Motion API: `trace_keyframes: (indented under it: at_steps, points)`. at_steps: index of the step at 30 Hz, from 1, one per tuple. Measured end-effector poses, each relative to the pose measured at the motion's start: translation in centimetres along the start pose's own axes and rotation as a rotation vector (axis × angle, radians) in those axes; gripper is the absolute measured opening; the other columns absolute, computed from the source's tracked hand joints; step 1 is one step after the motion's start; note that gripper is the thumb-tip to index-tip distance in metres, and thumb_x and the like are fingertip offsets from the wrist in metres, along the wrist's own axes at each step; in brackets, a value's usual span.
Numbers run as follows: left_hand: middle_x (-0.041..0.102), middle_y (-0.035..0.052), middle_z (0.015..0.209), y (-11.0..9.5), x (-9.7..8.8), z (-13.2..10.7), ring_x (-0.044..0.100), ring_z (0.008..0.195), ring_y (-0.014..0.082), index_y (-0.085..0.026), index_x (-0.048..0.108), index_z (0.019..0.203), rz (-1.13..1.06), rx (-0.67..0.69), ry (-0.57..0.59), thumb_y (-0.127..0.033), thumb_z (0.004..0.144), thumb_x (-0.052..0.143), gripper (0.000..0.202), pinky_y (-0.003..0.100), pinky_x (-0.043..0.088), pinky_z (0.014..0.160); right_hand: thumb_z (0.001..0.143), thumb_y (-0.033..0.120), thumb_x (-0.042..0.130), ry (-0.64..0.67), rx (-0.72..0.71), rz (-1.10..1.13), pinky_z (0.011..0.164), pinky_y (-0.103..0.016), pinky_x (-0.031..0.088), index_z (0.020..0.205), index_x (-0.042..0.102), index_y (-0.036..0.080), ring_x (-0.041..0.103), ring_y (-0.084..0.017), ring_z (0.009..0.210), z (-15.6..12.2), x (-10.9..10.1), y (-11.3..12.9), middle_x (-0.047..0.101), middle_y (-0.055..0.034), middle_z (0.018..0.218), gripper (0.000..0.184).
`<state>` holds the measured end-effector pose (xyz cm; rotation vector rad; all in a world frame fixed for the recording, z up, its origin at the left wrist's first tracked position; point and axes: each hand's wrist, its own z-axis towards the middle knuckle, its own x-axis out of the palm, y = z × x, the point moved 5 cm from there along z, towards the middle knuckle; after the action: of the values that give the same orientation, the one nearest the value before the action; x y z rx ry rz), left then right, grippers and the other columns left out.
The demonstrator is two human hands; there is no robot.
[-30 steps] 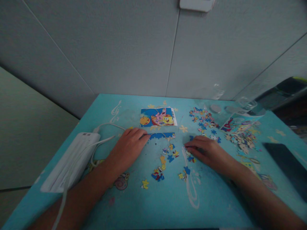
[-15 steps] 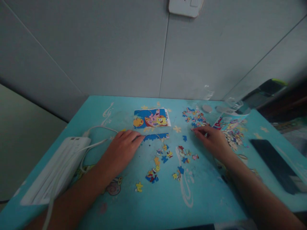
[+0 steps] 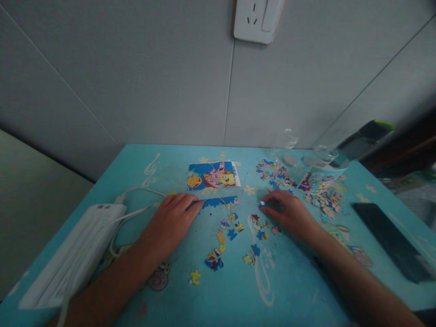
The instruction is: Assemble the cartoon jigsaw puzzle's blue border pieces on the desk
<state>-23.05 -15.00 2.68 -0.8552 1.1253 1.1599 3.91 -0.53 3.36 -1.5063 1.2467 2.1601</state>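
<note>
My left hand [image 3: 179,213] is closed at the left end of a joined strip of blue puzzle pieces [image 3: 220,201], thumb and fingertips against it. To the right, my right hand [image 3: 289,211] pinches a small puzzle piece [image 3: 262,204] between thumb and index finger, just above or at the table. Behind the strip lies a cartoon picture card [image 3: 213,175]. In front of it are loose pieces and small joined clusters, among them a red and blue cluster [image 3: 214,260], a yellow piece [image 3: 195,277] and a blue piece [image 3: 232,234].
A heap of pieces [image 3: 274,173] lies at the back right, and another heap [image 3: 325,203] sits by a printed clear tub [image 3: 320,179]. A dark phone-like slab [image 3: 388,238] lies far right. At left is a white power strip [image 3: 76,252] with cables.
My right hand has moved left and toward me from beside the back heap, onto the spot where a lone blue piece lay. My left hand stays at the strip. The view has tilted up slightly.
</note>
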Motion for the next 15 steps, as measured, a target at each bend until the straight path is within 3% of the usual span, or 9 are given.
trace_keyframes:
  at_steps: [4, 8, 11, 15]
  points:
    - [0.065, 0.0088, 0.115, 0.05, 0.13, -0.05, 0.058, 0.106, 0.0279, -0.019, 0.066, 0.12, -0.015, -0.016, 0.016, -0.007, 0.093, 0.053, 0.033, 0.048, 0.048, 0.093, 0.092, 0.035, 0.062, 0.009, 0.066, 0.112, 0.065, -0.03, 0.05, 0.102, 0.072, 0.022, 0.063, -0.017, 0.068, -0.14, -0.11, -0.09, 0.071, -0.0022, 0.081, 0.019]
    - [0.065, 0.0089, 0.115, 0.07, 0.18, -0.03, 0.058, 0.107, 0.0276, -0.018, 0.065, 0.12, -0.032, -0.018, 0.026, -0.008, 0.093, 0.054, 0.031, 0.047, 0.048, 0.093, 0.095, 0.035, 0.057, -0.017, 0.048, 0.181, 0.068, -0.031, 0.051, 0.119, 0.071, 0.024, 0.065, -0.019, 0.075, -0.27, -0.36, 0.16, 0.074, -0.0043, 0.092, 0.03]
    - [0.064, 0.009, 0.116, 0.12, 0.22, -0.03, 0.058, 0.107, 0.028, -0.018, 0.065, 0.12, -0.026, -0.015, 0.026, -0.007, 0.093, 0.053, 0.032, 0.048, 0.049, 0.092, 0.096, 0.035, 0.056, -0.019, 0.053, 0.216, 0.071, -0.033, 0.053, 0.117, 0.073, 0.024, 0.067, -0.021, 0.082, -0.28, -0.55, 0.5, 0.075, -0.0054, 0.1, 0.029]
    - [0.064, 0.0095, 0.115, 0.12, 0.2, -0.09, 0.058, 0.106, 0.0282, -0.018, 0.065, 0.12, -0.004, -0.005, 0.005, -0.006, 0.094, 0.05, 0.032, 0.049, 0.049, 0.092, 0.093, 0.038, 0.06, -0.034, 0.126, 0.282, 0.062, -0.031, 0.055, 0.111, 0.075, 0.022, 0.068, -0.02, 0.072, -0.26, -0.84, 0.83, 0.075, -0.0027, 0.083, 0.029]
